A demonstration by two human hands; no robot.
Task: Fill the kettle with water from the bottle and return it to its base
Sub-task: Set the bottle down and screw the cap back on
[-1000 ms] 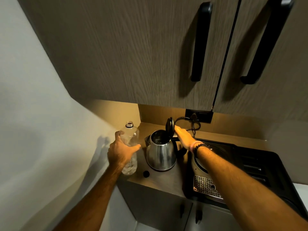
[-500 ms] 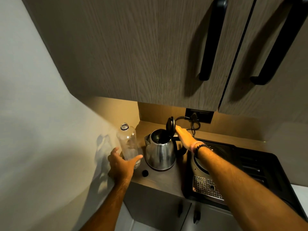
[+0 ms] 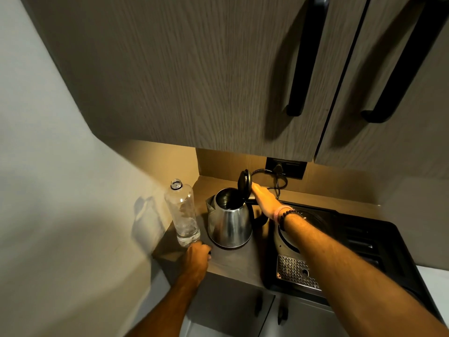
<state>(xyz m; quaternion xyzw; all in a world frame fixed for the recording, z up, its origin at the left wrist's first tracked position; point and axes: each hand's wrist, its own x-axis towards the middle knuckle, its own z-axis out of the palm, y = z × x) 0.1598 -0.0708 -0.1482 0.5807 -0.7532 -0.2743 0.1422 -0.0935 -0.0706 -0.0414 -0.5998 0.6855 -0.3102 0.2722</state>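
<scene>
A steel kettle (image 3: pixel 229 222) stands on the counter with its black lid (image 3: pixel 244 182) tipped up open. My right hand (image 3: pixel 264 199) lies on top of the kettle's black handle, fingertips against the back of the lid. A clear plastic bottle (image 3: pixel 182 212), uncapped and nearly empty, stands upright just left of the kettle. My left hand (image 3: pixel 198 257) is down on the counter in front of the bottle, its fingers curled onto the small black bottle cap (image 3: pixel 210 252), which is mostly hidden.
A black tray (image 3: pixel 379 239) with a round pale disc (image 3: pixel 284 237) and a metal drip grille (image 3: pixel 295 271) fills the counter to the right. A power cord (image 3: pixel 277 183) runs to a wall socket (image 3: pixel 285 166). Cabinet doors (image 3: pixel 194 69) hang low overhead, and a wall is close on the left.
My left hand let go of the bottle, which now stands on the counter, and dropped to the cap in front of it. My right hand stayed on the kettle.
</scene>
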